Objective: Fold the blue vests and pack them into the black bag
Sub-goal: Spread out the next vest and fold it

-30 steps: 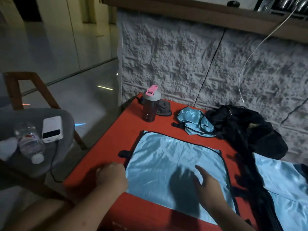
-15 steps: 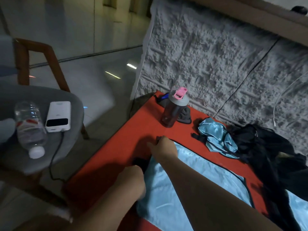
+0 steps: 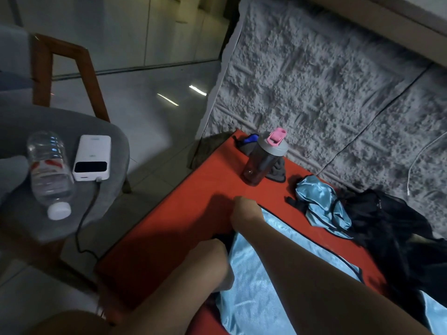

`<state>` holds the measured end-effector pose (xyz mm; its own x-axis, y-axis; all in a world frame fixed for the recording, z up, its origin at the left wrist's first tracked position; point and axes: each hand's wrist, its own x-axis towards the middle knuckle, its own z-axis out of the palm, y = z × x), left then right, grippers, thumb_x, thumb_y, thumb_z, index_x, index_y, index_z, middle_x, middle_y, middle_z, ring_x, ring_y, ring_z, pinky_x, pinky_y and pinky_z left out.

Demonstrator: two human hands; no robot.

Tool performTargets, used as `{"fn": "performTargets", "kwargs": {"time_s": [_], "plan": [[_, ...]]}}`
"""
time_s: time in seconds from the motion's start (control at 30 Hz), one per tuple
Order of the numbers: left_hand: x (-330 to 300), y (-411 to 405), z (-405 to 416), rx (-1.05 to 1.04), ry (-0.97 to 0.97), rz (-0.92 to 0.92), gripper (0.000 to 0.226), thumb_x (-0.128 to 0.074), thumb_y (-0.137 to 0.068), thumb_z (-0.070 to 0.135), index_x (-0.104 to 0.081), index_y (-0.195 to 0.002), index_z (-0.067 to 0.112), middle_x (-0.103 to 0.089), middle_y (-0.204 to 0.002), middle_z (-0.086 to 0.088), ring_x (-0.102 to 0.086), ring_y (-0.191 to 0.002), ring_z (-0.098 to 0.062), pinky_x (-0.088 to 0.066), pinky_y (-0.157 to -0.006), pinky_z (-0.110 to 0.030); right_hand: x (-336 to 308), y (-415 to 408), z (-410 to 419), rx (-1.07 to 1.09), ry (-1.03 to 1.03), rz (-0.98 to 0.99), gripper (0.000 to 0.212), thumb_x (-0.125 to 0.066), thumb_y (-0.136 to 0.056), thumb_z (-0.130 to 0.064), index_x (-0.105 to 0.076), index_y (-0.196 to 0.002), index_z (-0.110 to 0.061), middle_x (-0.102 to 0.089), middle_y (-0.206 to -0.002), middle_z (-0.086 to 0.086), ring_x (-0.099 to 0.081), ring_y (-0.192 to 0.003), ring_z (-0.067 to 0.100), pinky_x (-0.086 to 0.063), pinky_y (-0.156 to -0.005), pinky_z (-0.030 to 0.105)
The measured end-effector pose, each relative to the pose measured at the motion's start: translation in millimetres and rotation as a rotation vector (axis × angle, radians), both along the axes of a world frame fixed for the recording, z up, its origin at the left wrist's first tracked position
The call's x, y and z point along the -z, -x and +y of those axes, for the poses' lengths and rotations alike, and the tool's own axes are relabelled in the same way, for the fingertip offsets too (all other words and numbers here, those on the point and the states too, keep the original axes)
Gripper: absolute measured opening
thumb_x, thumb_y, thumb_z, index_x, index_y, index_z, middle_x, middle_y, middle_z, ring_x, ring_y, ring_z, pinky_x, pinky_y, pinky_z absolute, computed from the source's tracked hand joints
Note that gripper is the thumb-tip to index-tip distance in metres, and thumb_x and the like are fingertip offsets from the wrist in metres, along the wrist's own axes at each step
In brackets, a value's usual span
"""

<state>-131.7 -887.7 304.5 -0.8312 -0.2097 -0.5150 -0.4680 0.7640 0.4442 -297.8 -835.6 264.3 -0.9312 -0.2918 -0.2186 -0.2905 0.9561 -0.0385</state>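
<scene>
A light blue vest (image 3: 261, 281) with dark trim lies flat on the red table (image 3: 183, 228). My right hand (image 3: 244, 211) reaches across it and grips its far left corner. My left hand (image 3: 214, 259) holds the near left edge, fingers curled on the cloth. A second blue vest (image 3: 321, 206) lies crumpled further back. The black bag (image 3: 387, 223) slumps to the right of it against the wall. Part of another blue vest (image 3: 433, 313) shows at the bottom right.
A dark shaker bottle with a pink lid (image 3: 263, 160) stands at the table's far corner, a dark cloth (image 3: 277, 171) behind it. On the grey chair (image 3: 113, 141) to the left lie a plastic bottle (image 3: 49, 175) and a cabled white power bank (image 3: 92, 158). A textured wall (image 3: 326, 81) backs the table.
My right hand left the middle of the flat vest and went to its far left corner. My left hand moved onto the near left edge. The view swung left.
</scene>
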Motion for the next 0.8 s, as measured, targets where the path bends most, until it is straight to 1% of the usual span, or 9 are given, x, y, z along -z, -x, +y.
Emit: {"fn": "performTargets", "kwargs": {"time_s": [0.13,0.3,0.37,0.43,0.5,0.57,0.67,0.73,0.8], "plan": [[-3,-2,0,0.002,-0.105,0.030,0.016,-0.070,-0.074,0.016,-0.054,-0.077,0.013,-0.068,-0.091,-0.004,-0.069,-0.080,-0.021,-0.046,-0.059,-0.026,-10,3,12,0.063,0.106,-0.017,0.023,-0.054,-0.088,-0.013,-0.069,-0.104,-0.007,-0.072,-0.105,0.014,-0.069,-0.101,0.035,-0.043,-0.067,0.027],[-13,2,11,0.024,-0.266,0.074,0.015,-0.073,-0.066,0.015,-0.061,-0.074,0.012,-0.070,-0.082,-0.005,-0.070,-0.070,-0.021,-0.049,-0.054,-0.028,-30,-2,42,0.123,0.199,0.016,0.019,-0.060,-0.075,-0.023,-0.061,-0.088,-0.010,-0.064,-0.081,0.008,-0.069,-0.082,0.034,-0.055,-0.066,0.030],[-21,4,25,0.047,-0.325,0.095,0.013,-0.071,-0.065,0.013,-0.060,-0.071,0.009,-0.067,-0.076,-0.007,-0.069,-0.064,-0.023,-0.056,-0.055,-0.030,-36,-1,61,0.093,0.170,0.040,0.009,-0.058,-0.081,-0.020,-0.054,-0.080,-0.013,-0.054,-0.069,0.004,-0.065,-0.072,0.031,-0.044,-0.052,0.023],[-29,7,42,0.090,-0.377,0.112,0.011,-0.067,-0.065,0.011,-0.061,-0.072,0.004,-0.066,-0.071,-0.009,-0.071,-0.065,-0.028,-0.063,-0.058,-0.041,-42,1,85,0.130,0.233,0.031,0.019,-0.051,-0.090,-0.020,-0.055,-0.074,-0.011,-0.054,-0.062,0.005,-0.064,-0.057,0.027,-0.039,-0.040,0.020],[-37,11,65,0.153,-0.354,0.131,0.010,-0.065,-0.068,0.011,-0.058,-0.069,0.004,-0.062,-0.066,-0.007,-0.069,-0.064,-0.028,-0.063,-0.059,-0.041,-48,4,112,0.180,0.305,0.052,0.020,-0.052,-0.085,-0.016,-0.064,-0.073,-0.006,-0.060,-0.064,0.010,-0.068,-0.062,0.030,-0.052,-0.049,0.027],[-44,13,92,0.184,-0.316,0.162,0.011,-0.065,-0.069,0.012,-0.055,-0.070,0.007,-0.064,-0.074,-0.007,-0.068,-0.069,-0.026,-0.057,-0.055,-0.033,-53,6,141,0.205,0.377,0.056,0.020,-0.052,-0.079,-0.011,-0.071,-0.075,-0.005,-0.066,-0.068,0.013,-0.071,-0.068,0.034,-0.062,-0.061,0.040],[-44,18,141,0.214,-0.249,0.231,0.016,-0.063,-0.075,0.013,-0.048,-0.076,0.009,-0.057,-0.079,-0.005,-0.057,-0.070,-0.024,-0.037,-0.047,-0.025,-59,9,190,0.322,0.498,0.014,0.021,-0.054,-0.078,-0.001,-0.073,-0.075,-0.006,-0.070,-0.074,0.017,-0.072,-0.064,0.038,-0.063,-0.056,0.050],[-44,18,174,0.201,-0.225,0.286,0.015,-0.063,-0.077,0.014,-0.048,-0.080,0.011,-0.051,-0.078,-0.001,-0.052,-0.071,-0.023,-0.034,-0.051,-0.025,-61,13,225,0.380,0.517,0.039,0.022,-0.058,-0.076,0.002,-0.072,-0.066,-0.012,-0.067,-0.063,0.012,-0.069,-0.058,0.034,-0.062,-0.053,0.046],[-44,15,206,0.213,-0.205,0.316,0.015,-0.063,-0.080,0.012,-0.050,-0.086,0.012,-0.048,-0.075,0.000,-0.050,-0.069,-0.022,-0.037,-0.054,-0.027,-60,16,260,0.438,0.517,0.064,0.027,-0.063,-0.074,0.003,-0.069,-0.058,-0.018,-0.059,-0.049,0.000,-0.061,-0.049,0.023,-0.057,-0.048,0.032]]}}
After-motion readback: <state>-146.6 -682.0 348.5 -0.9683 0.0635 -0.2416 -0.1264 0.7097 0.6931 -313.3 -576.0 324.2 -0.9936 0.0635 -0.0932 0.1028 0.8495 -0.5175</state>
